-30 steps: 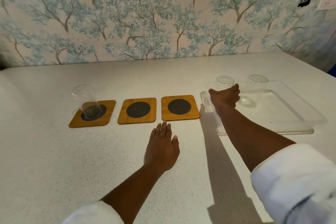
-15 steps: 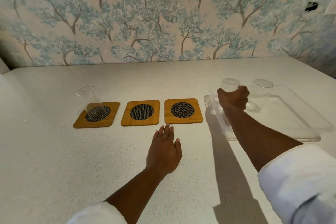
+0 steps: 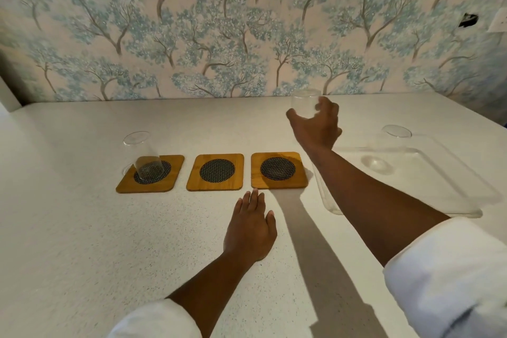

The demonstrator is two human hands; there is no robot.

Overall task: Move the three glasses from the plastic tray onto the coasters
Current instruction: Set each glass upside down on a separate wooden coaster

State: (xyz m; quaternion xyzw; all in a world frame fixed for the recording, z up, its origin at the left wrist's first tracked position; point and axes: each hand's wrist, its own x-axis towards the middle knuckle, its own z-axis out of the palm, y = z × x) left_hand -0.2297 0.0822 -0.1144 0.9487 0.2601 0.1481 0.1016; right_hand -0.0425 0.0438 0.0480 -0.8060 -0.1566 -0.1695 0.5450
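Observation:
Three bamboo coasters with dark mesh centres lie in a row. The left coaster (image 3: 120, 186) carries a clear glass (image 3: 144, 156). The middle coaster (image 3: 216, 171) and the right coaster (image 3: 278, 170) are bare. My right hand (image 3: 318, 125) is shut on a second clear glass (image 3: 303, 104), held in the air above and behind the right coaster, left of the clear plastic tray (image 3: 452, 186). A third glass (image 3: 386, 151) stands in the tray's far part. My left hand (image 3: 251, 228) rests flat on the counter, fingers apart, just in front of the coasters.
The white speckled counter (image 3: 68, 241) runs back to a wall with blue tree wallpaper (image 3: 219, 35). A wall socket (image 3: 498, 23) and a dark hole (image 3: 467, 20) sit high on the right. My right arm's shadow falls across the counter near the right coaster.
My right hand closed around the near glass in the tray and has lifted it up and leftwards out of the tray. My left hand has stayed flat on the counter.

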